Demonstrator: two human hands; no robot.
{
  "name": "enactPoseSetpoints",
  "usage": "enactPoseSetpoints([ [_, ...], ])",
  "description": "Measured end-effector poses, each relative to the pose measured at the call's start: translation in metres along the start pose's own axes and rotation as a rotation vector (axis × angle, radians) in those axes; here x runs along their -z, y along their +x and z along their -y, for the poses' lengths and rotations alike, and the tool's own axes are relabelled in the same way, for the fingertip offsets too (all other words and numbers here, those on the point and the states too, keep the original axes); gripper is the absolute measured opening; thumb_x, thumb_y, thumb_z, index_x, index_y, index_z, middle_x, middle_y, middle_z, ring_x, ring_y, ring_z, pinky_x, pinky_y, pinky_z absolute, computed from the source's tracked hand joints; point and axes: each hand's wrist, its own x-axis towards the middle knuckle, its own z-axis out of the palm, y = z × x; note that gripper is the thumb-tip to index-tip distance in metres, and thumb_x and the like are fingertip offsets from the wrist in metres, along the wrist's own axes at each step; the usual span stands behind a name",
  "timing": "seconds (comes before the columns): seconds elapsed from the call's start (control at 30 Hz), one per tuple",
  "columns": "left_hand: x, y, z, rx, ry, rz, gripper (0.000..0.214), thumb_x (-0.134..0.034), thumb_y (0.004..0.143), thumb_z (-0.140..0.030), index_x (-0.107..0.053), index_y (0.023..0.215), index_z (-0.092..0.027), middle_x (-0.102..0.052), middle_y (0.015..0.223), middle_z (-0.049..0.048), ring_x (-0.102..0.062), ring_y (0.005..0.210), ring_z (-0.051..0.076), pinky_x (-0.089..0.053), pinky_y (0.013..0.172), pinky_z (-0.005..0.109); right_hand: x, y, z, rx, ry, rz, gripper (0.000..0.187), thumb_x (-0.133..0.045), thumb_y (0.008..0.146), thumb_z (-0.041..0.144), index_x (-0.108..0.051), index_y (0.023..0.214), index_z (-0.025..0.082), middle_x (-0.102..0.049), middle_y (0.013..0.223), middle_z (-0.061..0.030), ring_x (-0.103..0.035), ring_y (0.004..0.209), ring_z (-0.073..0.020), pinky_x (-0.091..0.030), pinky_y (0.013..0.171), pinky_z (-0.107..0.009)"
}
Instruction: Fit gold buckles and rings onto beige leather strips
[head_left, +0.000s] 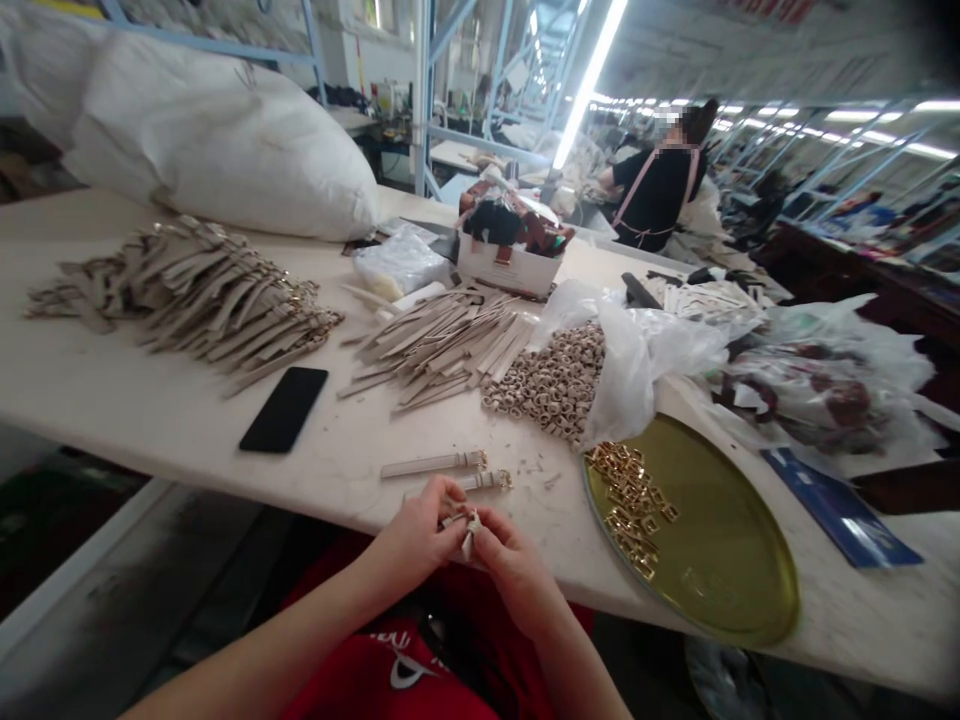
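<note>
My left hand [426, 528] and my right hand [511, 562] meet at the table's front edge. Between them they pinch a beige strap [471, 538], mostly covered by the fingers; whether a buckle is on it I cannot tell. Just beyond lie two beige straps with gold buckles, one strap [427, 465] slightly behind the other strap [484, 482]. Small beige loops [559, 375] spill from a clear plastic bag [626, 375]. To the right, gold buckles [630, 495] are heaped on the left side of a round gold tray [724, 535]. Plain beige strips [454, 335] are piled behind.
A black phone [285, 410] lies left of the hands. Buckled straps [217, 295] form a large pile farther left, before a bulging white sack [225, 140]. A white box [510, 265] stands at the back. A blue packet [840, 510] is at right. Another person [656, 190] works beyond.
</note>
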Motion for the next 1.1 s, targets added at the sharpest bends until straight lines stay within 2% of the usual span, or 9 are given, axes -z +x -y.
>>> enactPoseSetpoints([
  [0.17,0.001,-0.007,0.005,0.03,0.124,-0.02,0.027,-0.049,0.076,-0.044,-0.045,0.085,-0.019,-0.057,0.06,-0.0028,-0.051,0.043,0.012,-0.036,0.042,0.022,-0.01,-0.006,-0.007,0.061,0.079,-0.088,0.033,-0.074,0.06,0.035,-0.053,0.08,0.02,-0.061,0.073,0.0014,-0.057,0.063,-0.0125,-0.045,0.063,-0.025],
  [0.3,0.002,-0.016,0.004,0.047,0.053,0.001,0.025,-0.048,0.076,-0.042,-0.047,0.081,-0.018,-0.057,0.063,-0.0017,-0.052,0.045,0.012,-0.038,0.041,0.021,-0.016,-0.011,-0.01,0.163,-0.02,-0.141,0.029,-0.072,0.062,0.033,-0.048,0.071,0.02,-0.054,0.069,0.0044,-0.05,0.06,-0.0094,-0.043,0.058,-0.022],
  [0.43,0.007,-0.032,0.001,0.016,-0.024,0.091,0.021,-0.049,0.075,-0.037,-0.05,0.08,-0.016,-0.058,0.066,-0.0011,-0.052,0.049,0.012,-0.039,0.045,0.021,-0.01,-0.012,-0.013,0.201,-0.137,-0.215,0.025,-0.066,0.069,0.035,-0.047,0.069,0.019,-0.051,0.065,0.0043,-0.047,0.057,-0.0092,-0.041,0.057,-0.022],
  [0.57,0.011,-0.044,0.0,0.017,-0.135,0.194,0.029,-0.054,0.072,-0.03,-0.049,0.097,-0.016,-0.06,0.068,-0.002,-0.055,0.054,0.012,-0.04,0.05,0.021,-0.009,-0.017,-0.014,0.19,-0.14,-0.22,0.024,-0.064,0.072,0.036,-0.048,0.082,0.021,-0.048,0.061,0.0062,-0.046,0.052,-0.0091,-0.041,0.052,-0.022],
  [0.63,0.008,-0.046,0.0,0.02,-0.138,0.183,0.034,-0.055,0.072,-0.029,-0.048,0.103,-0.016,-0.059,0.064,-0.0026,-0.056,0.054,0.014,-0.04,0.051,0.022,-0.012,-0.021,-0.013,0.168,-0.143,-0.18,0.031,-0.064,0.072,0.037,-0.048,0.094,0.022,-0.05,0.064,0.0059,-0.048,0.053,-0.0097,-0.042,0.052,-0.023],
  [0.7,0.005,-0.045,0.002,0.026,-0.142,0.169,0.037,-0.055,0.071,-0.03,-0.048,0.105,-0.016,-0.061,0.064,-0.0016,-0.057,0.056,0.015,-0.04,0.052,0.023,-0.015,-0.026,-0.013,0.149,-0.187,-0.134,0.03,-0.063,0.072,0.039,-0.05,0.092,0.022,-0.05,0.062,0.0056,-0.048,0.052,-0.0096,-0.042,0.051,-0.022],
  [0.8,0.002,-0.044,0.008,0.043,-0.226,0.218,0.04,-0.058,0.068,-0.029,-0.047,0.105,-0.015,-0.064,0.075,0.0019,-0.059,0.061,0.016,-0.043,0.055,0.024,-0.014,-0.031,-0.016,0.163,-0.3,-0.107,0.024,-0.062,0.073,0.039,-0.051,0.082,0.02,-0.049,0.058,0.0057,-0.046,0.05,-0.0088,-0.039,0.048,-0.02],
  [0.97,0.009,-0.045,0.019,0.119,-0.244,0.325,0.033,-0.056,0.072,-0.038,-0.054,0.094,-0.013,-0.064,0.071,0.0034,-0.061,0.064,0.017,-0.043,0.056,0.023,-0.006,-0.032,-0.028,0.279,-0.478,-0.221,0.02,-0.054,0.079,0.039,-0.05,0.086,0.02,-0.048,0.061,0.0049,-0.045,0.054,-0.0106,-0.038,0.051,-0.022],
  [1.1,0.01,-0.044,0.022,0.167,-0.284,0.278,0.042,-0.057,0.07,-0.051,-0.057,0.085,-0.012,-0.065,0.073,0.0049,-0.061,0.065,0.016,-0.045,0.058,0.024,-0.003,-0.029,-0.031,0.327,-0.62,-0.215,0.017,-0.05,0.081,0.036,-0.049,0.087,0.02,-0.048,0.064,0.0037,-0.045,0.057,-0.0113,-0.038,0.054,-0.023],
])
